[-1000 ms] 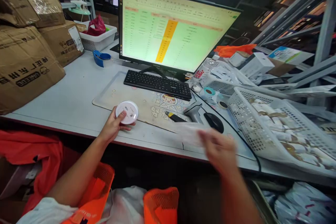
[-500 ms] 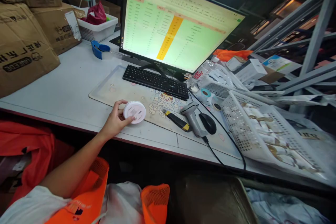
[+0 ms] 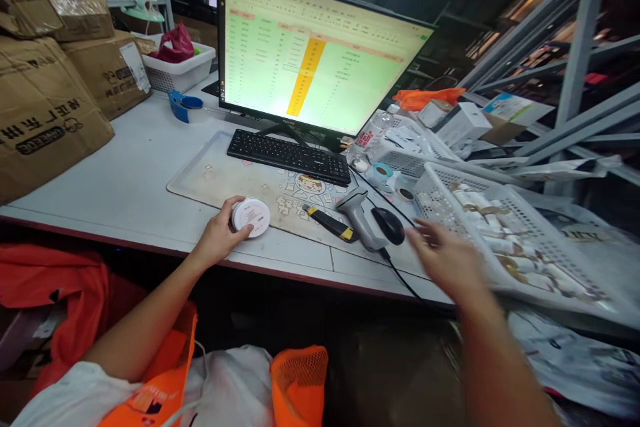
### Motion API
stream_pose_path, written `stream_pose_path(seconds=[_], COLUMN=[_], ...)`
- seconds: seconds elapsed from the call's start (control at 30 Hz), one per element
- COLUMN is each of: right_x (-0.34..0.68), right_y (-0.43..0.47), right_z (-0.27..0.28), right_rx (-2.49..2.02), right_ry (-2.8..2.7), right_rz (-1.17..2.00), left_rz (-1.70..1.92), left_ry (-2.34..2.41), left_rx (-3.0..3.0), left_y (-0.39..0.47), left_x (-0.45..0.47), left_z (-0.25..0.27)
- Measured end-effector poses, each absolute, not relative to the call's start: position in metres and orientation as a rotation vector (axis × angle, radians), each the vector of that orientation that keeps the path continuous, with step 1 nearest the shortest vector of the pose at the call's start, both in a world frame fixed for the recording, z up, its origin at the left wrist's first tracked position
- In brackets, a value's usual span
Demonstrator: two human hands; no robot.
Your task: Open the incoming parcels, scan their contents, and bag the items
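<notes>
My left hand (image 3: 223, 232) grips a round white tin (image 3: 251, 217) by its edge at the front of the desk, its printed flat face turned up toward me. My right hand (image 3: 445, 257), smeared by motion, hangs just right of the black mouse (image 3: 389, 225); how its fingers are set is unclear. A grey barcode scanner (image 3: 363, 220) lies beside the mouse with its cable running off the front edge. Left of the scanner is a black and yellow utility knife (image 3: 329, 222). All these rest on or near a patterned desk mat (image 3: 200, 180).
Behind the mat stand a black keyboard (image 3: 290, 155) and a monitor (image 3: 320, 53) showing a spreadsheet. A white basket (image 3: 440, 213) of wrapped items sits at the right. Cardboard boxes (image 3: 45, 113) are stacked at the left, near a blue tape dispenser (image 3: 185, 107). A plastic bottle (image 3: 373, 133) stands behind.
My right hand has come into view from the lower right, near the mouse. My left hand still holds the tin at about the same spot. The view has shifted slightly.
</notes>
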State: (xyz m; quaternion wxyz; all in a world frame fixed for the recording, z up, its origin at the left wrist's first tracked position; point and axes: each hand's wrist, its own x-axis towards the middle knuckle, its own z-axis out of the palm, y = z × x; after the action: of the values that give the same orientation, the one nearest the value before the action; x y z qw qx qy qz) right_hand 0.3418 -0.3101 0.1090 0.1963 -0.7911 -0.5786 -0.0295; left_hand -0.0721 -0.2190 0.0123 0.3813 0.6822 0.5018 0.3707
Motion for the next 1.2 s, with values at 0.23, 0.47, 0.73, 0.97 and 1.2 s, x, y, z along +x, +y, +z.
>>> stream_pose_path(seconds=[0.23,0.47,0.73,0.97,1.2], right_x=[0.291,0.284,0.192,0.249,0.338], right_y=[-0.232,-0.263,-0.311,-0.262,-0.223], right_z=[0.07,0.119,0.162,0.126,0.067], right_rx=[-2.731,-2.405,-1.686,-1.823,-2.608], right_ry=[-1.519,-1.76,-2.273,-2.081,-1.513], right_rz=[0.059,0.187,0.813,0.445,-0.008], left_rz=[0.955,0.981,0.989,1.016,1.005], left_ry=[1.301,1.316,1.348,1.302,1.291], left_rx=[1.745,1.774,1.79,1.773,1.764], left_y=[-0.22,-0.222,-0.224,-0.222,-0.222], left_x=[-0.073,-0.07,-0.069,-0.069,-0.067], left_z=[0.011,0.01,0.007,0.003,0.002])
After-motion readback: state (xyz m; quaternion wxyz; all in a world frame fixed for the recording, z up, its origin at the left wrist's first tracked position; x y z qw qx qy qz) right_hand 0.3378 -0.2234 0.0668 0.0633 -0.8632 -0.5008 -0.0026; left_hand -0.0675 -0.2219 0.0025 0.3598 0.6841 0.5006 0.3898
